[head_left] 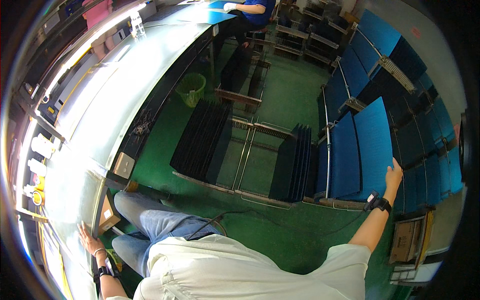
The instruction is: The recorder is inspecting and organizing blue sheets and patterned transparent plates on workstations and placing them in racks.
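My right hand (394, 175) reaches out to the right, its fingers closed on the edge of a large blue sheet (374, 147). That sheet stands upright at the front of a rack, beside another blue sheet (344, 155). On the left, my left hand (90, 241) lies on the edge of the bright worktable (145, 70), fingers spread and holding nothing. Both wrists carry dark straps with small devices.
Wire racks (240, 192) on the green floor hold several dark upright panels (200, 145). A green basket (191, 89) stands by the table. White bottles (42, 146) line the table's left side. A co-worker in blue (257, 7) sits at the far end. A cable (280, 225) crosses the floor.
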The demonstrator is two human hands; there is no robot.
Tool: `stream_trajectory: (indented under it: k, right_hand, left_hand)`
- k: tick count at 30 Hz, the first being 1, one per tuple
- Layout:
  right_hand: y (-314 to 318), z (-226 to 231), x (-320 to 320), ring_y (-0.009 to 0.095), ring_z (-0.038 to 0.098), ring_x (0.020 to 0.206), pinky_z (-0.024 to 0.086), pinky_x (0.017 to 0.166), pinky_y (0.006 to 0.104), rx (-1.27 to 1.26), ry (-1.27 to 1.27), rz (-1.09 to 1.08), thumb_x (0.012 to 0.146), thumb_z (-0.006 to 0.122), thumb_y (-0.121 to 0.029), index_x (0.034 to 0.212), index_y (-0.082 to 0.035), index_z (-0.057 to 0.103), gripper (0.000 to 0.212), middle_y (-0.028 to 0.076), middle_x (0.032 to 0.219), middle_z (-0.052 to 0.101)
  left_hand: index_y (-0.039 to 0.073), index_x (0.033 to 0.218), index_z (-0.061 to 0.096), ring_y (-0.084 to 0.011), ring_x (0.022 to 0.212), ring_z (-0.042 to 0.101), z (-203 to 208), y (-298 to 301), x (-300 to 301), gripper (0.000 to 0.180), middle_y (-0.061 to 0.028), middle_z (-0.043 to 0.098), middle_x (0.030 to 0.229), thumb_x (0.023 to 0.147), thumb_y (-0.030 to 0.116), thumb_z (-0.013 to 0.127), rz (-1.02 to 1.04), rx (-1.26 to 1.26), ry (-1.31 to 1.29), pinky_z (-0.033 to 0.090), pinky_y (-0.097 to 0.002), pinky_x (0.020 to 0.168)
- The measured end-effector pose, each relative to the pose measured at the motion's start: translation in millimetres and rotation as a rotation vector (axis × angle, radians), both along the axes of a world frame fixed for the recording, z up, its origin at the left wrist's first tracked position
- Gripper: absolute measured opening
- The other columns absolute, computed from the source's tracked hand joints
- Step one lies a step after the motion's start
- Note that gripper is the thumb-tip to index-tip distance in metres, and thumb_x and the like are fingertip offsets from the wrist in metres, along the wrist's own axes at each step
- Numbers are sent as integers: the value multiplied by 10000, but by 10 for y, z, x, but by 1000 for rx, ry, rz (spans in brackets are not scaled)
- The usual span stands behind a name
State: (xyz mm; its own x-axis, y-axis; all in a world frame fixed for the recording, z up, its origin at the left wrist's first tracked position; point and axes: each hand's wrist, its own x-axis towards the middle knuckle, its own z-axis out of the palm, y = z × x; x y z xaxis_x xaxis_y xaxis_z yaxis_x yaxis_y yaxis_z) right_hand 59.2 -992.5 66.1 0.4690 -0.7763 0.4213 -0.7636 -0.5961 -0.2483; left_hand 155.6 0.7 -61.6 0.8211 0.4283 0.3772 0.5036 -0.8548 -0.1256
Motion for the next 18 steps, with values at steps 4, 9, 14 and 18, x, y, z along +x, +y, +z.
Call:
stream_trajectory:
  k: [4,9,14,18]
  right_hand:
    - [-69,-132,135,337,547,1014,422,864,374,12,45,-15,740,571,-13,1154,-65,554,418,189,1101,571]
    - [-52,-204,258,344,548,1001,424,859,384,13,70,10,739,572,-37,1150,-66,556,412,191,1086,576]
    - [-100,-146,256,347,546,1002,424,863,390,3,88,-63,740,564,-30,1147,-72,560,409,188,1098,570]
    - [19,-93,233,351,543,1003,421,867,394,-7,70,-72,733,558,-38,1150,-75,559,419,185,1109,566]
  left_hand:
    - [230,1375,219,-333,1266,297,-1,-16,0,956,-28,219,1440,582,-128,614,-1,-11,-3,274,-416,1037]
    - [228,1377,214,-335,1275,281,23,-26,-17,965,-26,213,1442,579,-128,623,11,7,18,264,-423,1041]
    - [225,1377,217,-333,1281,268,25,-47,-4,969,-28,209,1443,574,-135,619,7,-31,2,251,-424,1048]
    - [224,1376,220,-329,1283,265,28,-23,-3,960,-27,213,1441,578,-134,617,-9,-19,-13,246,-419,1052]
